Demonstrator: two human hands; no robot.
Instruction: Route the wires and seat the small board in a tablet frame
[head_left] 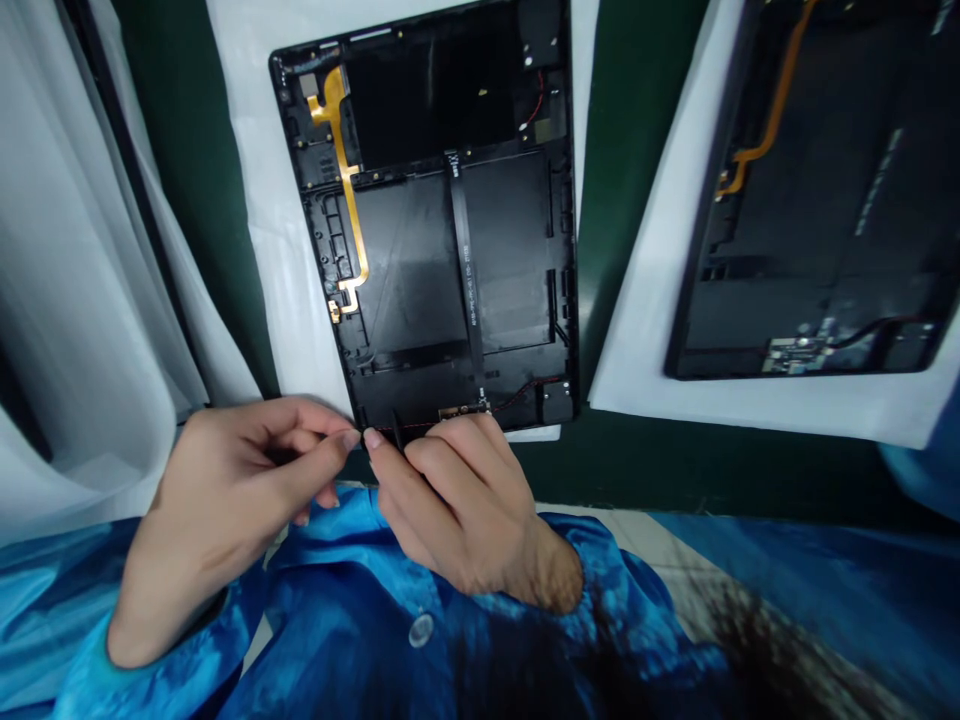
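We see two bare hands at the near edge of a black tablet back housing [450, 270], which lies on a white sheet [259, 250] on a dark green worktop [634, 180], left of the middle and toward the far edge of the worktop. The left hand [225, 520] comes from the left, and its grip is closed, with the thumb and the index finger pinching the end of a thin black piece [395, 432]. The right hand [465, 510] is also closed on this piece and covers much of it, so we cannot tell exactly what kind of part it is. Just beyond the right hand, a small gold circuit board [461, 411] sits at the housing edge, and a thin red wire [525, 397] runs along this edge. On the housing we also see an orange flex cable [346, 190] at the left side and a long black ribbon strip [465, 270] running down the middle. A second black housing [810, 200] lies on another white sheet [645, 330] near the right edge of the worktop. A blue smock [337, 620] with a round button [421, 630] fills the bottom of the view, and white translucent plastic [75, 250] hangs at the left.
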